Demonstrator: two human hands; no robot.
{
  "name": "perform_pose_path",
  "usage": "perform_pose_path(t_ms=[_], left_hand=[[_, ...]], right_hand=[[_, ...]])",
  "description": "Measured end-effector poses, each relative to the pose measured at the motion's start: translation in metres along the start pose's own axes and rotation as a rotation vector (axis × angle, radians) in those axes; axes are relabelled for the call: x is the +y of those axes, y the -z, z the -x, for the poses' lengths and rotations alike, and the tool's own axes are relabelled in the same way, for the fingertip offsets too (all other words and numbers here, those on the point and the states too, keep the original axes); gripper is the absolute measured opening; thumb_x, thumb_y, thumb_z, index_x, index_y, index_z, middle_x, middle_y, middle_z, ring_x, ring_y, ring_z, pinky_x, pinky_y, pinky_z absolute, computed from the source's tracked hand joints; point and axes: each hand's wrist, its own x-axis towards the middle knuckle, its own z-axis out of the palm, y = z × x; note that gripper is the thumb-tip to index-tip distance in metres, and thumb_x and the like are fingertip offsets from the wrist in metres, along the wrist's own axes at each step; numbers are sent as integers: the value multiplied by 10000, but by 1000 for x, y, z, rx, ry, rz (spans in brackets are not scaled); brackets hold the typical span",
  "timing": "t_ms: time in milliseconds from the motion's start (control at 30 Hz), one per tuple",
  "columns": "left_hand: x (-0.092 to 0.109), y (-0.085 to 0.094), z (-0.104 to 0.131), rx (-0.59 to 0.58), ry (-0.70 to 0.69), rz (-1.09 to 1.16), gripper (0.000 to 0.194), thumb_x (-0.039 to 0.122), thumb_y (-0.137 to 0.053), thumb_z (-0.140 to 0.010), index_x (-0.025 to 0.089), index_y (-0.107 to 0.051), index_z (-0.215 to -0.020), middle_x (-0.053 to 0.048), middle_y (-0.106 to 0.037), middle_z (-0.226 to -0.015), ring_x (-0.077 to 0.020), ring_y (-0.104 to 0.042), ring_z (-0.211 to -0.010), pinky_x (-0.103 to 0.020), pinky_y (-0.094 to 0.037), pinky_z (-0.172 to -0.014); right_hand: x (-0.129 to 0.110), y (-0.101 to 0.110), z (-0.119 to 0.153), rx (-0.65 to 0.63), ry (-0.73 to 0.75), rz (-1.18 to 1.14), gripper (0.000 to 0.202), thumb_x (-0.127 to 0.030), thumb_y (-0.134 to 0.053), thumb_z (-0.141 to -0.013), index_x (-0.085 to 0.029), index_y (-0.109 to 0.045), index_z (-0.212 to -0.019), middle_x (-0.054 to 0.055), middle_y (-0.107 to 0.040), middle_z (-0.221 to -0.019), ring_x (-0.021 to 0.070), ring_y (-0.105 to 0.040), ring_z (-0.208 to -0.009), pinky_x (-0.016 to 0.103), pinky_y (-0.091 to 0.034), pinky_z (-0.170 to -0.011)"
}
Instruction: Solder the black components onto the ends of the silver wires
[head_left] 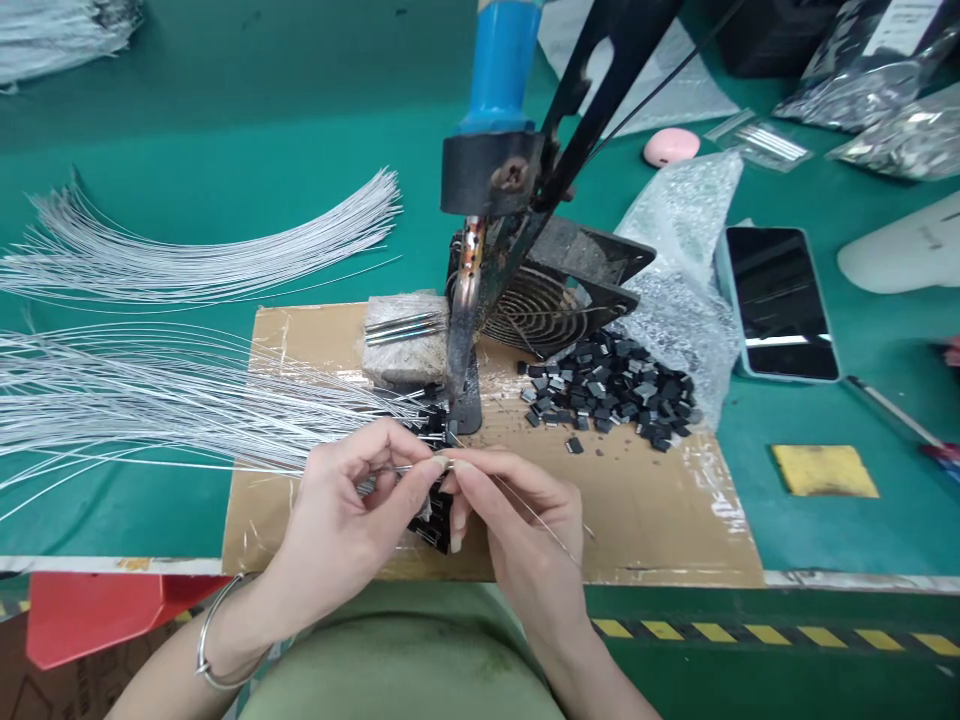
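Observation:
My left hand point(360, 500) is closed in a pinch on the end of a white wire point(277, 468) in front of the soldering iron point(466, 290). Its fingertips meet those of my right hand point(529, 515), also pinched. A thin silvery strand, apparently solder wire point(536, 515), trails back from the right fingers. Anything small between the fingertips is hidden. Under my hands stands a black holder point(431, 530), partly covered. Many white wires point(150, 400) run from the left to black connectors point(433, 422) just below the iron's tip.
Loose black connectors point(611, 390) are heaped on the cardboard point(645, 530) beside a fan point(547, 300). Another wire bundle point(210, 260) lies behind left. To the right are bubble wrap point(675, 260), a phone point(780, 300), a yellow sponge point(825, 470) and a white cup point(904, 245).

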Motion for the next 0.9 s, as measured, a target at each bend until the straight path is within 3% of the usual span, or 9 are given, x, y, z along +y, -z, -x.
perform_pose_path(t_ms=[600,800,900], left_hand=[[0,-2,-1,28,-47,-66,191,308,-671,-986,193,-672,-833,11,-620,-684,-116,-464,-580,-263,-300,-517],[1,3,0,-18,-40,-114,199,310,-670,-979,190,-673,-821,15,-580,-653,-112,-407,-555,-260,-276,-503],[0,4,0,-12,-38,-121,204,319,-676,-973,187,-681,-817,-1,-615,-674,-114,-446,-562,-256,-301,-508]], right_hand=[[-3,4,-3,-50,-189,-115,121,-363,-838,-878,-253,-876,-912,-4,-742,-698,64,-566,-427,178,-514,-406],[-10,7,-9,-72,-282,-121,161,-377,-891,-794,-218,-863,-788,-4,-716,-619,64,-539,-378,175,-468,-362],[-12,8,-11,-81,-302,-119,182,-387,-896,-777,-211,-856,-766,-1,-714,-616,70,-540,-372,180,-459,-349]])
